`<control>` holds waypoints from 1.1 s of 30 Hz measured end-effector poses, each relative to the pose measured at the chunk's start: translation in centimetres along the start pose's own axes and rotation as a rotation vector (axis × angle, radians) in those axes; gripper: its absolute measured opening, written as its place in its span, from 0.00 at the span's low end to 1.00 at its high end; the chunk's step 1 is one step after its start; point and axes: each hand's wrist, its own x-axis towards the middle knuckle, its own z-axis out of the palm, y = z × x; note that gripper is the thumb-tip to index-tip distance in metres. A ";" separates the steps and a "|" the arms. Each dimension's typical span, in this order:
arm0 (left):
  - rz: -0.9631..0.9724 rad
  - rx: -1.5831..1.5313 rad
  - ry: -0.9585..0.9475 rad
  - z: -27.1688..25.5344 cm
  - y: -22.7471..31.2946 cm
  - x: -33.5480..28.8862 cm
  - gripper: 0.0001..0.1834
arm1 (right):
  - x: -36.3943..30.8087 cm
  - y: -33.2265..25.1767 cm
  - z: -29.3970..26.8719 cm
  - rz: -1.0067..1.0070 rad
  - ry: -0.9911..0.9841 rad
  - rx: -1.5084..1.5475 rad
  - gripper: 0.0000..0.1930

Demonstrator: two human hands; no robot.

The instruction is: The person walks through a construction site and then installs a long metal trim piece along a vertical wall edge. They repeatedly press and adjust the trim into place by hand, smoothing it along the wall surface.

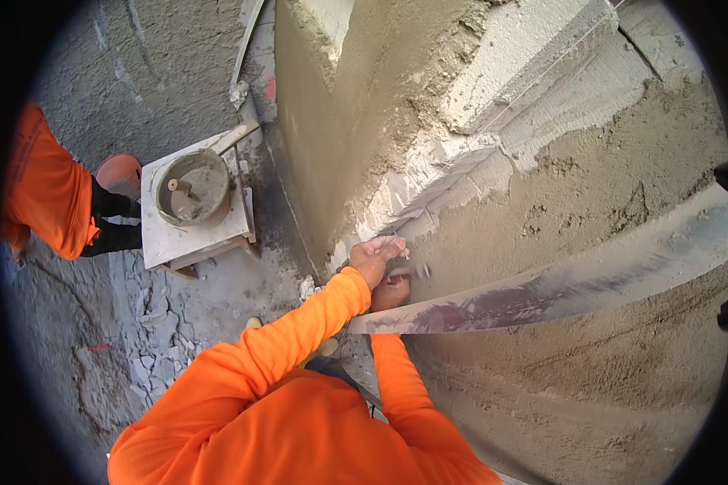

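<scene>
At the far left of my head view, I saw a co-worker (48, 190) in an orange top, close to a round orange object (120, 175). Beside them stood a small counter (160, 246) with a pale square top, bearing a round basin (164, 204) of grey mortar; a short tool handle (179, 186) stuck up inside it, and a wooden strip (236, 136) lay across the counter's far corner. Below that, broken flakes (158, 335) littered the ground. Toward the middle, an orange sleeve (303, 323) led to the left hand (370, 260), its fingers bunched together at the tips by a thin pale strand (403, 246); I could not tell whether they gripped it. Just below and to the right was the right hand (391, 292), fingers curled and partly hidden, so I could not tell how far they were closed or on what. Past both hands ran a jagged white ledge (425, 179). A long smeared straightedge (558, 279) stretched from in front of the right wrist to the right rim, before a rough plastered wall (615, 170).
</scene>
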 end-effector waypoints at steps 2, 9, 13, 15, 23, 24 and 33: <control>-0.117 -0.091 0.030 0.0 -0.4 0.2 0.16 | 0.1 0.7 0.2 -0.020 -0.005 0.098 0.12; -0.048 -0.061 0.039 0.0 -1.1 0.5 0.15 | 0.0 2.2 0.2 0.022 0.010 0.038 0.07; -0.036 -0.063 0.047 0.1 -0.9 0.5 0.14 | 0.3 1.8 0.8 0.120 -0.010 0.182 0.07; -0.082 -0.083 0.046 0.0 -1.0 0.6 0.15 | 0.4 1.4 1.1 0.110 -0.013 0.324 0.08; 0.001 -0.091 0.044 -0.1 -1.4 0.8 0.15 | 1.4 2.5 1.8 0.162 0.062 0.415 0.10; 0.031 -0.080 0.043 -0.1 -1.4 0.7 0.15 | 1.5 2.9 2.2 0.124 0.060 0.507 0.10; -0.046 -0.116 0.060 -0.2 -1.2 0.7 0.17 | 1.4 5.2 0.9 -0.020 -0.036 0.210 0.11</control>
